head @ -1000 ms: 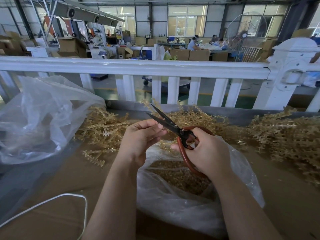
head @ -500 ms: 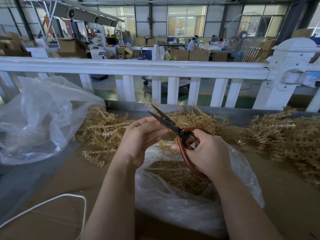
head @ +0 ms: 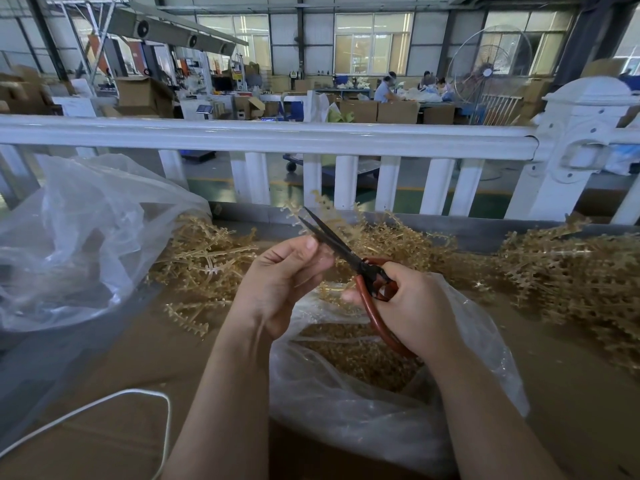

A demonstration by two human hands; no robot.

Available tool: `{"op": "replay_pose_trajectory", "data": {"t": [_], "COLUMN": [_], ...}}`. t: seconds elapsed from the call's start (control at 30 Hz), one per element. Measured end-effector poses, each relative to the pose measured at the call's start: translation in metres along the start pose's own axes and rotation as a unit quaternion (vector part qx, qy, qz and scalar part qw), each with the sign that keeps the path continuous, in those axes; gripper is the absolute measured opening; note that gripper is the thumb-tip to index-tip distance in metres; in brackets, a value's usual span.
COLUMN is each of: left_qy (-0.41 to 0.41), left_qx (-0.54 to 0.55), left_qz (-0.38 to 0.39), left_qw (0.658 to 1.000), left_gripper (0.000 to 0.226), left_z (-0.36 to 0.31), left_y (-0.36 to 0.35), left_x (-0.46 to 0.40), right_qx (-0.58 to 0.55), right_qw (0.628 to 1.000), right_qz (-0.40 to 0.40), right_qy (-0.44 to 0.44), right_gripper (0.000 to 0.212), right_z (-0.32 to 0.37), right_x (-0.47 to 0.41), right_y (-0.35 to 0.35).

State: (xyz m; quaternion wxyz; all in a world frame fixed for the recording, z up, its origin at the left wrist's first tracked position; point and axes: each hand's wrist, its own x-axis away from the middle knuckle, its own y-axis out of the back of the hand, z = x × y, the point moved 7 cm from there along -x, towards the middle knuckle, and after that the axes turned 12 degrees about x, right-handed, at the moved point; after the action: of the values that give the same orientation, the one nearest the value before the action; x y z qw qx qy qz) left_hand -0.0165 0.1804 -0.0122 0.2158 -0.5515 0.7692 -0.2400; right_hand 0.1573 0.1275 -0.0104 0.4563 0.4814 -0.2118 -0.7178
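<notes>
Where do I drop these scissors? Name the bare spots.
Bare table at the left, between the white cord and the left bag, and at the right, between the middle bag and the right sprig heap. The back edge along the fence is crowded with sprigs.

On your worktop (head: 571,393): one crumpled clear bag (head: 79,244) at 9 o'clock; one white cord (head: 104,403), looped, at 7 o'clock. Past its far edge: one white railing (head: 263,138) across 12 o'clock. Behind that you have cardboard boxes (head: 398,112) at 12 o'clock, one pedestal fan (head: 488,69) at 1 o'clock, seated workers (head: 384,90) near it.
</notes>
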Motion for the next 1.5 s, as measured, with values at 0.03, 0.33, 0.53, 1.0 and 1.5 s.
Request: {"op": "replay_pose_trajectory", "data": {"t": [0.03, 0.33, 0.53, 1.0, 1.5], "left_qy": [0.002, -0.009, -0.041, -0.067, -0.066], "left_qx": [0.007, 0.01, -0.053, -0.082, -0.058], "left_qz": [-0.005, -0.024, -0.013, -0.043, -0.043], "left_qw": [1.0, 1.0, 0.998, 0.993, 0.995], "left_gripper": [0.019, 0.006, 0.006, 0.022, 0.018], "left_z": [0.0, -0.003, -0.008, -0.013, -0.012], "left_y": [0.0, 0.001, -0.006, -0.005, -0.003], "left_x": [0.0, 0.001, 0.004, 0.004, 0.002], "right_qx": [-0.008, 0.059, 0.089, 0.102, 0.06], "right_qw": [1.0, 0.998, 0.995, 0.989, 0.992], "right_qz": [-0.001, -0.028, -0.049, -0.096, -0.095], "right_qy": [-0.008, 0.012, 0.023, 0.041, 0.063], "right_gripper": [0.057, 0.065, 0.062, 0.068, 0.061], "right_z": [-0.001, 0.002, 0.005, 0.003, 0.007], "right_x": [0.0, 0.001, 0.002, 0.001, 0.001], "right_y": [0.0, 0.004, 0.006, 0.006, 0.007]}}
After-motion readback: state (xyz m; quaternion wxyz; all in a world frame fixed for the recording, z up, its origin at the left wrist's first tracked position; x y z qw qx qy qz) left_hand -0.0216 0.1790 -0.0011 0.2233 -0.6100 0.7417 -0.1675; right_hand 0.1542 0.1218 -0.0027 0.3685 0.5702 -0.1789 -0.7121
